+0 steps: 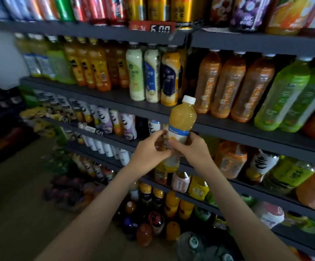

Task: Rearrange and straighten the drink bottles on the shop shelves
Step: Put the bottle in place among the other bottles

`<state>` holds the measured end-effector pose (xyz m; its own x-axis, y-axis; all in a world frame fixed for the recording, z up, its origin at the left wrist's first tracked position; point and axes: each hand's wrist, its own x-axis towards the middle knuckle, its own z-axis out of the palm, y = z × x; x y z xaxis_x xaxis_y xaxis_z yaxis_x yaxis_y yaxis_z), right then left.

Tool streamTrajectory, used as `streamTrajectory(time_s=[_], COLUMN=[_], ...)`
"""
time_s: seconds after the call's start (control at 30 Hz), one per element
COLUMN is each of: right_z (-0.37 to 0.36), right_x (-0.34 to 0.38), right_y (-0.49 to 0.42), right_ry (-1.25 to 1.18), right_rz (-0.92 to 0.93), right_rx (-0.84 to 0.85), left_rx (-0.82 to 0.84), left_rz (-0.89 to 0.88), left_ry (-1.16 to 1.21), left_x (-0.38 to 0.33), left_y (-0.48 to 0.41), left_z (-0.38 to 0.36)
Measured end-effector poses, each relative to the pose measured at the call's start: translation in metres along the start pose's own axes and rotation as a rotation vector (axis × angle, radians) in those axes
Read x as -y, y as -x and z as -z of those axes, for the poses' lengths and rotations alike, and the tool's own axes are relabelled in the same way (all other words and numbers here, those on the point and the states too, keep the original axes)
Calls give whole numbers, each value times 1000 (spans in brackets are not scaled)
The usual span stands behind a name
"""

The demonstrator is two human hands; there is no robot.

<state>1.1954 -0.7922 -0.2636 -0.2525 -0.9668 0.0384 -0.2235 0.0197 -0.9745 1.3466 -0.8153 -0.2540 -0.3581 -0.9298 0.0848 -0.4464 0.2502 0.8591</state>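
Both hands hold one orange juice bottle (181,123) upright before the shelves (228,127). The left hand (149,149) and right hand (190,147) curl round its lower half.

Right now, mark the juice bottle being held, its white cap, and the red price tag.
juice bottle (182,117): head view, on its yellow upper body.
white cap (189,99): head view, on the cap's side.
price tag (152,28): head view, on its middle, where the digits begin.

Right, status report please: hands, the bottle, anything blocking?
Left hand and right hand both grip the orange juice bottle. Near upright, white cap up, held in front of the shelves. Nothing blocking it.
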Motion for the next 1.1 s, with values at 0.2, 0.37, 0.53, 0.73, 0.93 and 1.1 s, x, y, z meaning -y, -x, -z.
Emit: streamTrajectory(time_s=[0.2, 0.37, 0.53, 0.73, 0.93, 1.1], right_z=[-48, -104, -184, -290, -372, -418], right_x=[8, 36, 70, 109, 136, 142], right_y=[-9, -29, -57, -100, -138, -183], right_ry=[-189, -163, -158, -209, -226, -147], right_rz=[-63, -24, 25, 43, 70, 129], right_rx=[164, 256, 310, 317, 321, 233], left_rx=[-100, 7, -27, -107, -81, -224], left_rz=[151, 168, 134, 146, 117, 60], left_ry=[279, 342, 239, 130, 45, 38], left_x=[30, 58, 96, 153, 189, 227], left_y=[20, 28, 15, 0, -36, -81], left_z=[69, 122, 208, 347, 412, 445])
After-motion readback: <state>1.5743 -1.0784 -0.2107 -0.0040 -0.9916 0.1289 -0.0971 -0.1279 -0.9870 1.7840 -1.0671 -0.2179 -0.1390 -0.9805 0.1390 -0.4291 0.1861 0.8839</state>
